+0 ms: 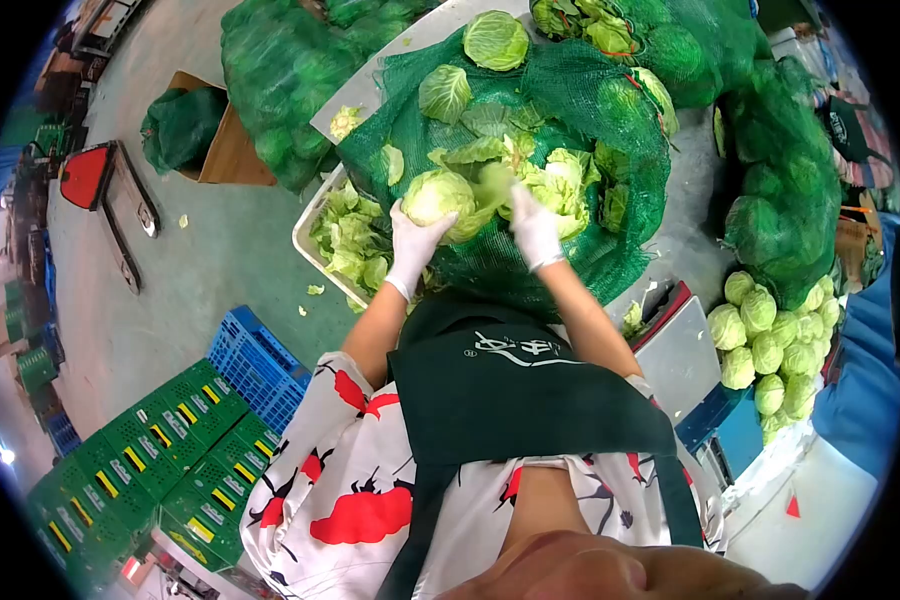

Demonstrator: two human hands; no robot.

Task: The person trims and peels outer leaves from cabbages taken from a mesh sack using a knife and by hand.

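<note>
Work looks partway: the left white-gloved hand [417, 240] grips a round pale-green cabbage [437, 195] at twelve o'clock; the right white-gloved hand's [535, 225] grip I cannot tell, and two whole green heads [495, 40] lie untouched beyond. At ten, a white plastic bin [298, 238] heaped with loose leaves [348, 240] edges the left; grey-green floor [210, 250] opens past it.

Cabbage [436, 196]: round, pale green, whole head, cupped from 6 to 8 o'clock by my left hand [417, 245]. Smooth, tightly wrapped crown; greener outer leaf flaring at its 4 o'clock side. Blurred leaf [494, 188] at cabbage's 3 o'clock, between it and my right hand [537, 228]; whether my fingers pinch it, can't tell. Leafy clump [562, 185], yellow-green, ruffled, loose, farther out at 3 o'clock, just beside my right knuckles.
</note>
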